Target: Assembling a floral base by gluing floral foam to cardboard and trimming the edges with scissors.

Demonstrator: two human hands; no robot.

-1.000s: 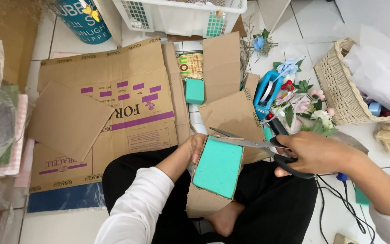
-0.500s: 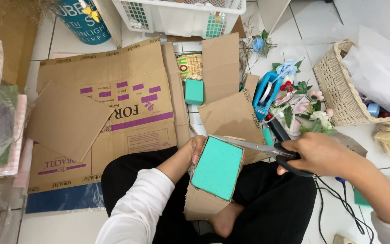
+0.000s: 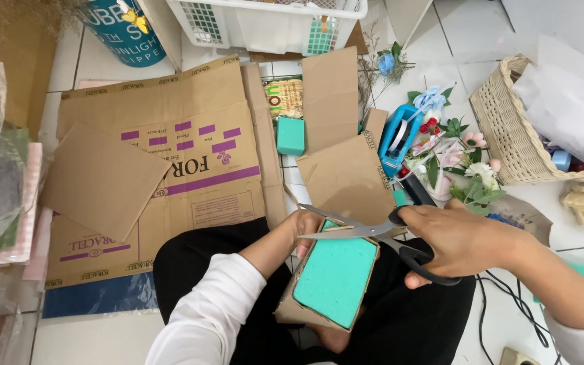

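A green foam block lies on a piece of brown cardboard over my lap. My left hand grips the top left edge of that cardboard and block. My right hand holds black-handled scissors, their blades spread open across the block's upper end. A smaller green foam block lies on the floor further off, between cardboard sheets.
Flattened cardboard boxes cover the floor ahead and to the left. A blue tape dispenser and artificial flowers lie right of them, beside a wicker basket. A white plastic basket stands at the top. Cables run at the lower right.
The scissors have swung from pointing left over the block's top to cutting position at its upper edge, blades spread. The block and cardboard have tilted and shifted slightly right.
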